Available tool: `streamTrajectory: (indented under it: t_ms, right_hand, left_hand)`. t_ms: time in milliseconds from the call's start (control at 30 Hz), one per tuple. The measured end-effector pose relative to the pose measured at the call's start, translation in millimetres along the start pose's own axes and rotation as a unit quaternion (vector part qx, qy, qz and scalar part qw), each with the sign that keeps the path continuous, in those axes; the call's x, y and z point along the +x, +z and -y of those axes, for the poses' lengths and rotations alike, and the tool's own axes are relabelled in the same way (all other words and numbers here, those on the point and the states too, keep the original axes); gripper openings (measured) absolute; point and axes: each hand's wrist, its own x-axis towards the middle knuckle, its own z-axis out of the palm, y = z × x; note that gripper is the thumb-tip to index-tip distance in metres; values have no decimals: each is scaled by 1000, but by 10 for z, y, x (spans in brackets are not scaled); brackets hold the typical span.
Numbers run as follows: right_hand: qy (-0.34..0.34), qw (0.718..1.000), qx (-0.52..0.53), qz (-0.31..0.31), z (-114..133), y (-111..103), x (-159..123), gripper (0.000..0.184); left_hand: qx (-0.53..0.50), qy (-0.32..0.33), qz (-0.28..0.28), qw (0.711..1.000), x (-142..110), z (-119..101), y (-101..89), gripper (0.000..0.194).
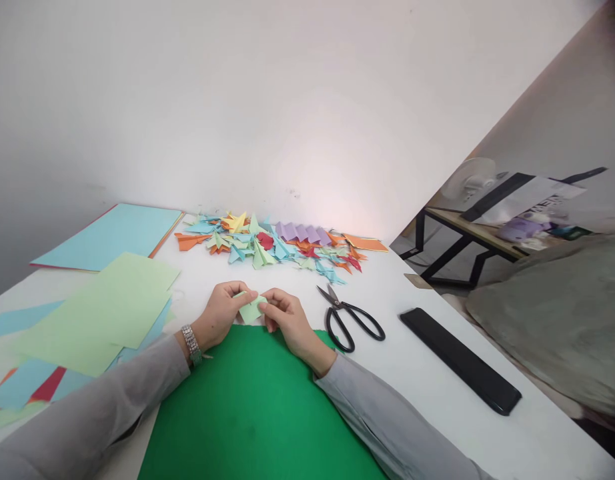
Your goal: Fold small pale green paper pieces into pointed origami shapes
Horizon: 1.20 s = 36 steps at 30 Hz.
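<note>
A small piece of light green paper [251,312] is pinched between my two hands, above the far edge of a green sheet [257,407]. My left hand [222,313], with a metal watch [191,345] at its wrist, is closed on the paper's left side, thumb on top. On its right side my right hand [290,323] grips it between thumb and fingers. Some fingertips are hidden behind the paper. Black-handled scissors [345,317] lie to the right of my right hand, blades apart and pointing away.
Folded paper pieces in several colours [262,247] are heaped along the wall. At left lie light green sheets [97,313], coloured scraps [32,383] and a stack topped with blue paper [112,233]. A long black case [460,360] rests near the table's right edge.
</note>
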Motion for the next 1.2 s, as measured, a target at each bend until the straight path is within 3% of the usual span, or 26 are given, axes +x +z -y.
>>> streamTrajectory:
  t_ms: [100,200,333,433,633,767,933,1067,1200]
  right_hand:
    - [-2,1000,7,7,8,11,3,19]
    - [14,1000,24,-5,-15,16,16,22]
    - [35,998,43,-23,-44,5,25,22]
    - [29,999,41,-15,-47,-5,20,23]
    - [0,1000,-2,-3,-40,1,15,29]
    - [0,997,18,-78,-52,3,32,30]
    - [-3,990,50,-132,-57,1,51,29]
    - [-10,989,59,-132,-27,12,33,51]
    - [9,995,44,-93,-24,7,15,42]
  left_hand:
    - [-30,-23,21,999,0,-13,-3,27]
    - [-22,-4,39,999,-3,-23,-15,25]
    - [-2,20,12,1000,3,-8,-26,34]
    - [-5,-2,15,1000,4,6,-16,26]
    - [-33,-43,30,998,-4,-10,14,33]
    - [-90,-13,15,996,0,-37,29,30]
    - [-62,10,38,997,-8,-37,23,48]
    - [-60,10,40,997,7,-17,5,31]
    - [-97,-10,8,995,45,-6,-22,19]
